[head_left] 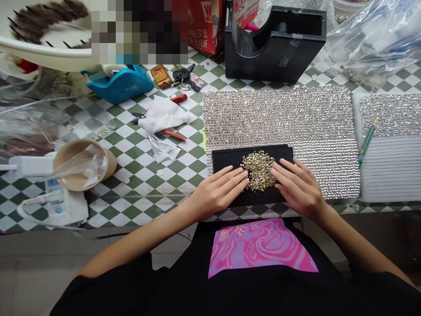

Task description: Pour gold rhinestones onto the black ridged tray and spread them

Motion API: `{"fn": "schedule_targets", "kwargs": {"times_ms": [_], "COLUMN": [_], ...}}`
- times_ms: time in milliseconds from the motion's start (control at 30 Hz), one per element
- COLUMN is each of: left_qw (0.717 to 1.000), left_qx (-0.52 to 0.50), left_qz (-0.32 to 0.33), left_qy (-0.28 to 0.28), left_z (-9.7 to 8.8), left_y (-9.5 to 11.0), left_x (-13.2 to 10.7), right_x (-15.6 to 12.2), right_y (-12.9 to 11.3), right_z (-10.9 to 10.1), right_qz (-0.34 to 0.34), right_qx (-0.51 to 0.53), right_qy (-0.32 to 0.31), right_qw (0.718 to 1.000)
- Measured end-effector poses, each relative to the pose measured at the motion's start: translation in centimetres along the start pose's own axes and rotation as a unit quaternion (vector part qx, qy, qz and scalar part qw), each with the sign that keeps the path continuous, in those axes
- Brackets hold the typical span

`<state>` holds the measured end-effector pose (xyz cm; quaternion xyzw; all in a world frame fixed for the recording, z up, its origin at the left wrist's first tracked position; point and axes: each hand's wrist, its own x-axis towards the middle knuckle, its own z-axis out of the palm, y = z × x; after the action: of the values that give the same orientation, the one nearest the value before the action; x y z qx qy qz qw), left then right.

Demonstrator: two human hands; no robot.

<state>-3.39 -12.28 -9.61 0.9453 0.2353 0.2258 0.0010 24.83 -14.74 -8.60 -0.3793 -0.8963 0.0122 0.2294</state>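
A black ridged tray (pixel 223 159) lies at the table's front edge, on top of a large sheet covered in silver rhinestones (pixel 279 114). A heap of small gold rhinestones (pixel 258 169) sits in the tray's middle. My left hand (pixel 219 189) lies flat on the tray with fingers stretched out, its fingertips touching the heap's left side. My right hand (pixel 297 186) lies flat too, fingers extended against the heap's right side. Neither hand holds anything.
Green-and-white checked tablecloth (pixel 131 145). A beige cup (pixel 80 164) with a plastic bag stands at left, a blue tape dispenser (pixel 120 83) behind it, a black tape dispenser (pixel 274 41) at the back. Scissors and white cloth (pixel 162 116), keys (pixel 184 77). A white ridged board with a pen (pixel 388 145) lies at right.
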Motion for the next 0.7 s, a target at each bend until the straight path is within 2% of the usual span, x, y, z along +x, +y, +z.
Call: {"fn": "schedule_targets", "kwargs": {"times_ms": [133, 300, 367, 567, 700], "left_qw": [0.999, 0.997, 0.996, 0.995, 0.996], "left_qx": [-0.016, -0.004, -0.007, -0.031, -0.015], "left_qz": [-0.016, -0.028, -0.029, -0.005, -0.040], "left_qy": [0.039, 0.074, 0.080, 0.095, 0.079], "left_z": [0.2, 0.4, 0.6, 0.9, 1.0], "left_y": [-0.2, -0.4, -0.5, -0.5, -0.7], "left_x": [1.0, 1.9, 2.1, 2.2, 2.5], "right_x": [1.2, 2.5, 2.9, 3.9, 4.2], "right_y": [0.3, 1.0, 1.2, 1.6, 1.8], "right_z": [0.4, 0.4, 0.4, 0.9, 1.3], "right_qz": [0.010, -0.009, -0.018, -0.047, -0.058], "right_qx": [0.035, 0.036, 0.034, 0.031, 0.049], "right_qy": [0.058, 0.069, 0.055, -0.037, -0.080], "right_qw": [0.998, 0.997, 0.998, 0.998, 0.994]}}
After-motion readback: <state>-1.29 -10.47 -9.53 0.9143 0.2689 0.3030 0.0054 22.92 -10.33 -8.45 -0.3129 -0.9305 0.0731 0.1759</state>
